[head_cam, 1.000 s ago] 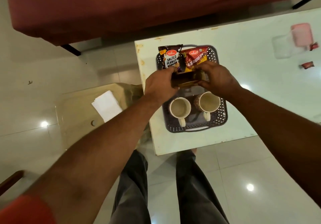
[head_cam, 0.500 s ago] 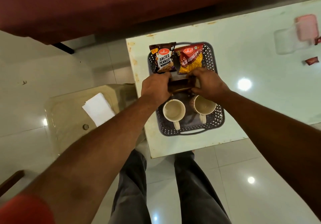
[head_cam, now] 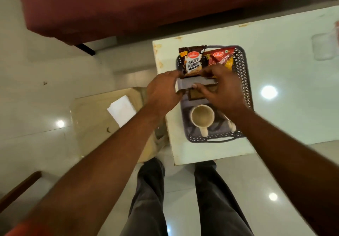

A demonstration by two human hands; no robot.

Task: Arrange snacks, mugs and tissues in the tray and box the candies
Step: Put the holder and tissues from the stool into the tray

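A dark perforated tray sits on the near left corner of the pale table. At its far end lie a salted peanuts pack and a red and yellow snack pack. One cream mug stands at the near end. A second mug is mostly hidden under my right forearm. Between packs and mugs lies a flat brown packet, low over the tray floor. My left hand grips its left end. My right hand covers its right end, thumb on top.
A clear container stands at the table's far right, cut off by the frame edge. A beige stool with white tissues is left of the table. A red sofa runs along the top. My legs are below the table's near edge.
Both hands have kept hold of the brown packet and shifted slightly toward the snack packs. My right forearm now hides the right mug. The view has swung to the left.
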